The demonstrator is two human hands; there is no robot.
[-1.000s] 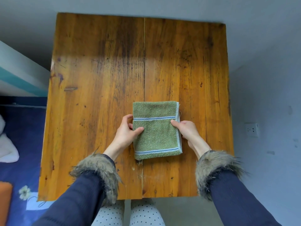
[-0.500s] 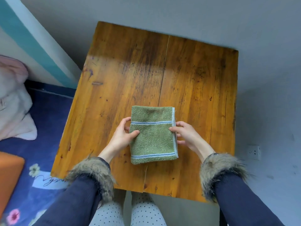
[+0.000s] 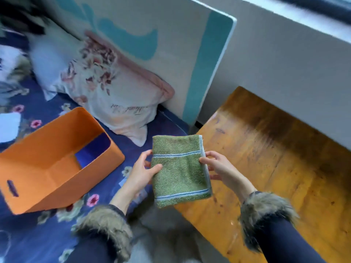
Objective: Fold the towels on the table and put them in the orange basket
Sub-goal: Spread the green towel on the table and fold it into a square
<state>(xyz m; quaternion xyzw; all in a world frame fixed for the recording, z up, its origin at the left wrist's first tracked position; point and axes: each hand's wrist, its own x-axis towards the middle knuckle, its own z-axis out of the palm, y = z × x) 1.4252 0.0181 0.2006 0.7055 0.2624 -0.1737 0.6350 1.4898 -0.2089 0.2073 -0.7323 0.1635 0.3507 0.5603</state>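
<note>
One folded green terry towel (image 3: 180,168), rectangular with two pale blue stripes, is held over the table's left edge. The left hand (image 3: 139,174) and right hand (image 3: 221,168) each pinch a side, thumbs on top. One smooth orange basket (image 3: 55,160), seemingly empty, sits left on flowered bedding (image 3: 28,230). The wooden table (image 3: 284,158) is glossy.

Both hands (image 3: 139,177) (image 3: 224,170) grip folded green towel (image 3: 180,171) beside orange basket (image 3: 47,164).

One head-worn wide-angle camera looks steeply down and leftward, close above the worn orange-brown wooden desk (image 3: 275,168) and blue floral bed (image 3: 38,234).
</note>
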